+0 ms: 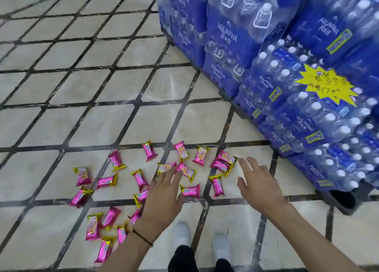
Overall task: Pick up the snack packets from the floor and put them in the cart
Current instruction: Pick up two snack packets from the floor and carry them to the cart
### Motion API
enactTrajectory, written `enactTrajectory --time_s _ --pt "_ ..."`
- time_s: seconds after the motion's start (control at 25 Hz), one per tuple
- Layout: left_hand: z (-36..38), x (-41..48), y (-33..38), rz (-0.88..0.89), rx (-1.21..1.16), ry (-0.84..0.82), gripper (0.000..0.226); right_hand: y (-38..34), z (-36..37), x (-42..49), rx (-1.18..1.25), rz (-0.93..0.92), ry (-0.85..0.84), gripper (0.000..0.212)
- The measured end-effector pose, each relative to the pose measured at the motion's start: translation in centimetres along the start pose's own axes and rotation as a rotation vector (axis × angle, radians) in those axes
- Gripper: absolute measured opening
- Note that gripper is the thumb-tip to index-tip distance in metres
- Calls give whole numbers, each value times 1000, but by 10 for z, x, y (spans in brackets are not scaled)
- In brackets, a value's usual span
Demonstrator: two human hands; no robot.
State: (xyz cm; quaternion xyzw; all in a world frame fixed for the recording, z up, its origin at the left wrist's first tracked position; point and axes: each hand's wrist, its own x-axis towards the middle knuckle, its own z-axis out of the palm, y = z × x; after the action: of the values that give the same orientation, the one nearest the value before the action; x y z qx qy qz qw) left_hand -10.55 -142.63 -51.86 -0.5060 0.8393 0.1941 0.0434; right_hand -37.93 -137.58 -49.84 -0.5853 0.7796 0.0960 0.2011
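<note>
Head view looks down on a tiled floor (82, 87) where many pink and gold packets (189, 190) lie scattered. All of them are on the floor, most in front of the person and toward the left side. No cart is visible, so I cannot say where it stands.

The left hand (162, 191) reaches down over the middle of the scatter. Its fingers (174, 175) are straight and a little apart, the tips are near two packets, and they hold nothing. The right hand (259, 185) is lowered beside it with the fingers spread wide, also holding nothing. Its tips are just beside the packets nearest to the stacked water packs (287, 87). Whether any fingertip already touches a wrapper, I cannot tell.

To my judgement, the task is at its very beginning: this is the reach for a first pick, with nothing collected. The next move calls for closing each hand on the nearest packets, perhaps gathering several together, because the wrappers look thin and slippery and lie flat on the tile. After that the person must turn and find the cart, which is outside the view.
</note>
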Motion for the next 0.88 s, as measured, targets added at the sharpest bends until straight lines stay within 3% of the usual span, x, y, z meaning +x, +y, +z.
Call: enactTrajectory --time_s 0.32,0.64,0.88 --pt "174 95 -77 177 83 -60 67 -10 182 89 24 80 -76 51" --pt "433 131 -136 159 62 -77 62 14 425 184 -40 60 -110 60" --pt "565 141 -157 239 125 -115 87 25 551 240 -37 43 -55 67"
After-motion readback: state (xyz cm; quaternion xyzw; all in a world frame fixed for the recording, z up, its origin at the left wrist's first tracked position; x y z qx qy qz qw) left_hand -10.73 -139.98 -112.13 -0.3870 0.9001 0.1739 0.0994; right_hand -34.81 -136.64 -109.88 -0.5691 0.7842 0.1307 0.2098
